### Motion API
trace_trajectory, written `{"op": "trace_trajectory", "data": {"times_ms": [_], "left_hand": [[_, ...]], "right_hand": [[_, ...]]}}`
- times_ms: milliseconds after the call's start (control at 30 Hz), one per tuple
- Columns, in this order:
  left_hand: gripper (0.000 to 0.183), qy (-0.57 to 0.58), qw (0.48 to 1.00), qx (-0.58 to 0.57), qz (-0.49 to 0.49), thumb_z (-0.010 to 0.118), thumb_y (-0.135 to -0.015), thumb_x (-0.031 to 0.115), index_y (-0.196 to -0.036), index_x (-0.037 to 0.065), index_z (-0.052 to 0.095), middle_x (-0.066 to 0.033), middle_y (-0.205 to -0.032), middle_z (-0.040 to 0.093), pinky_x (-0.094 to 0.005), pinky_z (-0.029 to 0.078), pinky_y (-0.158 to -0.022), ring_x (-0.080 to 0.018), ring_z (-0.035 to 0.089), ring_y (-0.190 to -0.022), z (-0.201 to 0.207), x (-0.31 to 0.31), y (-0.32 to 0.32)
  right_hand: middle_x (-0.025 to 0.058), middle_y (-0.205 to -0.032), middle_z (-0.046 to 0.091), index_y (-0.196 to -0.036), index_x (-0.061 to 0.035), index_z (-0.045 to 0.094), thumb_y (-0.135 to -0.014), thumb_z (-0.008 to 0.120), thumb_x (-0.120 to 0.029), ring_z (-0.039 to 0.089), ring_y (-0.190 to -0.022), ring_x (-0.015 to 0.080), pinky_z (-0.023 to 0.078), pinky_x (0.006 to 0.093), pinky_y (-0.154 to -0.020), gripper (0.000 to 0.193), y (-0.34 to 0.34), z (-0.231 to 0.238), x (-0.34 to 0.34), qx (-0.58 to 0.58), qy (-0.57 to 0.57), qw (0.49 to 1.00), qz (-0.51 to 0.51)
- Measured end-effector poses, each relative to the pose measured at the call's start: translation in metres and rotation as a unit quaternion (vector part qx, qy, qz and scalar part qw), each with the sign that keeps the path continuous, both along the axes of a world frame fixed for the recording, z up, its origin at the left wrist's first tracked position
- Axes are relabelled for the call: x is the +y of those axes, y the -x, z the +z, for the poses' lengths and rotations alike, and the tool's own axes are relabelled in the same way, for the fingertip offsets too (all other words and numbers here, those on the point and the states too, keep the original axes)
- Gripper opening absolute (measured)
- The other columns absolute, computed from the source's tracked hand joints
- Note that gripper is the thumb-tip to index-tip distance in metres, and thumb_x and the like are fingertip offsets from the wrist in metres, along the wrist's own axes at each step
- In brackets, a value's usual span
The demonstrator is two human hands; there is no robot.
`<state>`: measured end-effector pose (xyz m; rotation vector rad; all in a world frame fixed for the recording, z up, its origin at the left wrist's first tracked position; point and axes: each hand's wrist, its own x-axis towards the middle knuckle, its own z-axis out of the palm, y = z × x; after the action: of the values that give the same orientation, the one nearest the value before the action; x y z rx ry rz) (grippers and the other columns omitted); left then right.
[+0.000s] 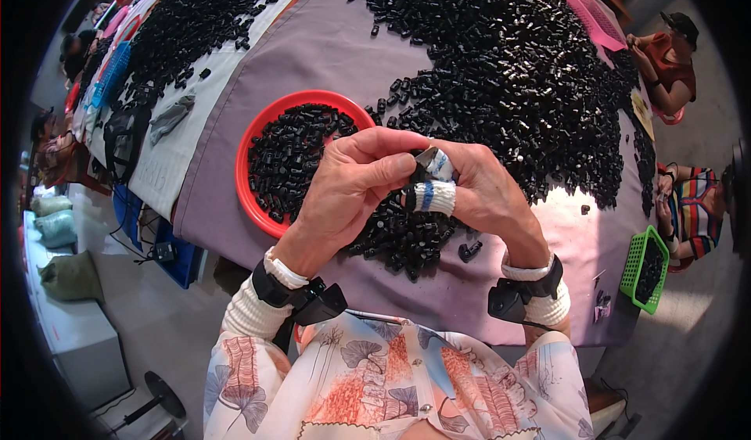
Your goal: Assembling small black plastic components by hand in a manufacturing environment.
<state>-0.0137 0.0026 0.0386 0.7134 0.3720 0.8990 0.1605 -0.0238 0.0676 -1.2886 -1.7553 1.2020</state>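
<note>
Both hands meet over the table in front of me. My left hand [348,182] is closed, thumb against forefinger, on something too small and covered to make out. My right hand [489,186] is curled closed beside it, with white, blue-striped wraps [435,196] on its thumb and a finger. A small greyish, pointed edge [426,157] shows between the fingertips; its kind is unclear. Below the hands lies a loose group of small black plastic parts [403,244]. A round red basin [245,170], filled with similar black parts, stands beside my left hand.
A wide heap of black parts [516,72] covers the far side of the mauve tablecloth [313,57]. A green basket [632,272] stands at the right edge, a pink basket [588,17] farther back. Two people [673,68] sit along the right; another table with black parts is at left.
</note>
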Motion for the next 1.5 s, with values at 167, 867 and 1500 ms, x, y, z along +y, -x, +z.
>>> {"op": "trace_trajectory", "data": {"times_ms": [167,867,1500], "left_hand": [[0.022,-0.012,0.999,0.041,0.007,0.058,-0.084,0.001,-0.106,-0.003,0.059,-0.0112,-0.094,0.064,-0.0259,0.054,-0.074,-0.0139,0.062,-0.084,-0.0012,0.0023,-0.0002],[0.023,0.023,0.999,-0.031,-0.012,0.057,-0.085,0.002,-0.107,-0.002,0.058,-0.01,-0.098,0.063,-0.0261,0.052,-0.079,-0.0135,0.062,-0.087,-0.0007,-0.0019,-0.003],[0.024,0.016,0.999,-0.022,0.026,0.06,-0.082,0.001,-0.105,0.0,0.057,-0.0052,-0.089,0.061,-0.0223,0.049,-0.075,-0.0102,0.059,-0.084,-0.0026,-0.006,-0.0091]], "right_hand": [[0.0021,-0.06,0.05,-0.083,0.0015,0.059,-0.075,0.069,-0.026,0.046,-0.057,0.009,0.04,0.0268,-0.052,0.031,-0.0007,-0.0021,-0.0005,-0.003,0.01,1.0,0.007],[0.0032,-0.061,0.054,-0.082,0.001,0.059,-0.069,0.071,-0.028,0.048,-0.056,0.0099,0.041,0.0273,-0.053,0.034,-0.0029,-0.0029,0.0,0.023,0.005,1.0,-0.008],[-0.0001,-0.062,0.054,-0.078,-0.0023,0.057,-0.065,0.073,-0.016,0.048,-0.057,0.0077,0.04,0.0257,-0.052,0.024,0.0015,-0.0051,-0.0013,0.061,-0.024,0.996,-0.062]]}}
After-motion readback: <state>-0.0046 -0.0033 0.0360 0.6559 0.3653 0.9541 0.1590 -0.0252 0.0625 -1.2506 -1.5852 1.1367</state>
